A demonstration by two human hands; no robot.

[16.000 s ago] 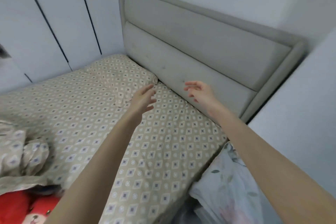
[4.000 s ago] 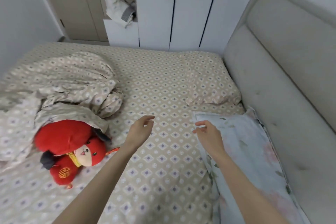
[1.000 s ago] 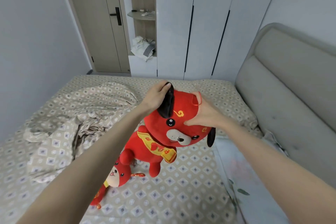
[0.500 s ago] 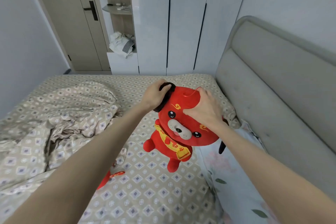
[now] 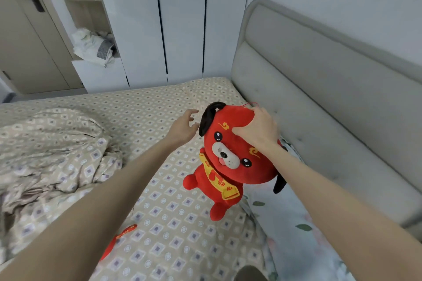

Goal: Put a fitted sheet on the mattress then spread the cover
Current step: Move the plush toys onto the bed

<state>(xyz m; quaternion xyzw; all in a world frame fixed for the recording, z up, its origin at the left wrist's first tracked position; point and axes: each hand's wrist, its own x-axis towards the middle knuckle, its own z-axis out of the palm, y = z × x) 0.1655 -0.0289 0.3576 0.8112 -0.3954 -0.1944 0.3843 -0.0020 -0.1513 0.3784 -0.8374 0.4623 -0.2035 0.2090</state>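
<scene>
The right hand (image 5: 255, 131) has its fingers curled into the top of a red stuffed dog's (image 5: 230, 166) head and holds it up just in front of the headboard (image 5: 319, 98). The toy's body hangs below the hand, and its feet are low over the bedding; I cannot tell whether they touch it. The left hand (image 5: 182, 129) is farther from the headboard than the toy, just beside its black ear. Its fingers are loosely spread, it holds nothing, and it appears to be apart from the ear. The fitted sheet (image 5: 173, 223), beige with small diamond prints, lies stretched flat and runs out from the foot of the headboard. The cover (image 5: 52, 150), in the same print, is bunched in a rumpled heap well away from the headboard. A pale floral pillow (image 5: 292, 235) lies right along the base of the headboard, and a pillow in the sheet's print (image 5: 212, 91) sits at the headboard's far end. A small red toy (image 5: 121, 237) peeks out from under the left forearm. Beyond the far end of the headboard stands a white wardrobe (image 5: 182, 18), with folded clothes on an open shelf (image 5: 91, 48) and a door (image 5: 22, 29) past it.
</scene>
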